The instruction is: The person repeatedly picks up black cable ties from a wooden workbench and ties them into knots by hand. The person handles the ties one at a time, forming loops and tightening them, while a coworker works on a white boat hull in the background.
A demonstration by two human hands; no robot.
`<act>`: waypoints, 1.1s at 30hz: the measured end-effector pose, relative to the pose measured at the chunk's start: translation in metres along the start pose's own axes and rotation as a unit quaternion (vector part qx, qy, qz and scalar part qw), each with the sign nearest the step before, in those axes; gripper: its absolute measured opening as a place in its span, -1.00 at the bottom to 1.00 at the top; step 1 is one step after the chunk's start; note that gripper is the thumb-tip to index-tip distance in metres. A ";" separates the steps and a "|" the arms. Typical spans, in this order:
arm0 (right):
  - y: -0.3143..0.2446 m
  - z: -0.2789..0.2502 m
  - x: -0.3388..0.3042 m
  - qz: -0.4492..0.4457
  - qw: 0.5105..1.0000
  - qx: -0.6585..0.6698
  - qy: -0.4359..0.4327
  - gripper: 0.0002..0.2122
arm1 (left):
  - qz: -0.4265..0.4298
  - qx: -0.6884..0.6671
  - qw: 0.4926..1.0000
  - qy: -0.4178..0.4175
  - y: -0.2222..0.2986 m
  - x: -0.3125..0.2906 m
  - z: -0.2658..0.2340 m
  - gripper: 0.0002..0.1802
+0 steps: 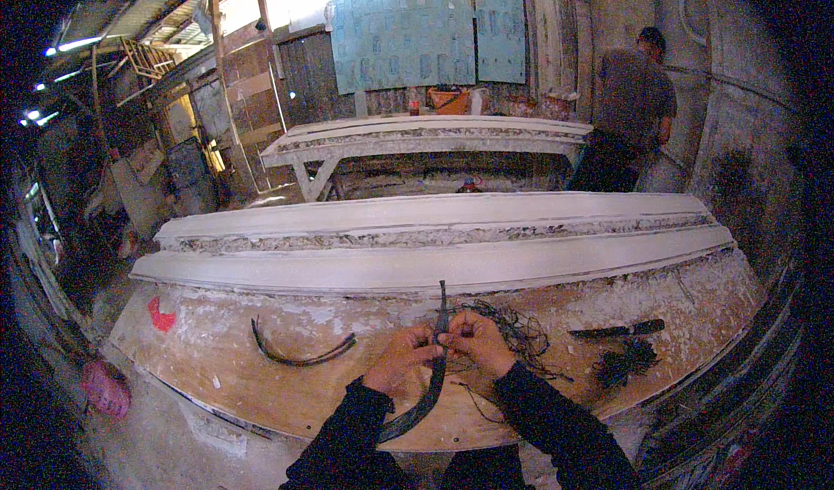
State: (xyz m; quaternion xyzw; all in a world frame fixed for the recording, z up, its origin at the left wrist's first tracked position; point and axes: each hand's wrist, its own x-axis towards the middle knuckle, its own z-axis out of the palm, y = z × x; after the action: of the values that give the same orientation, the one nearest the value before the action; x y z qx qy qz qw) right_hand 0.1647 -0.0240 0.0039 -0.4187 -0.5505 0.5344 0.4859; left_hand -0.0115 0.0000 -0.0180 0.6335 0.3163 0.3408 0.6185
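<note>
A long, dark, curved bundle of thin strands [428, 397] runs up from the table's near edge between my hands, its narrow tip pointing away from me. My left hand [401, 355] pinches it from the left. From the right, my right hand [479, 342] closes its fingertips on the same bundle near the upper part. Just beyond and right of my right hand lies a tangle of dark cord [530, 338]. A shorter curved bundle of dark strips [304, 357] rests on the wooden tabletop [217, 386], left of my left hand.
To the right lie a dark-handled knife [617, 328] and a bristly dark clump [625, 361]. Long white moulded pieces [434, 260] span the table's far side. Behind stands another white bench [417, 142], with a person [634, 99] at the right. A red patch [161, 314] marks the left.
</note>
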 end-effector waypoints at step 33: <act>0.016 -0.007 0.009 -0.089 0.992 -0.082 0.040 -0.84 | 0.049 -0.080 0.995 0.019 0.005 0.001 0.002 -0.92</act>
State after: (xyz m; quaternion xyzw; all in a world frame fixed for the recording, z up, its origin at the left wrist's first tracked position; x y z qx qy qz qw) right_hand 0.1686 -0.0127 -0.0113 -0.4277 -0.6073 0.4250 0.5174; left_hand -0.0090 -0.0003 -0.0134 0.5903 0.2682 0.4068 0.6435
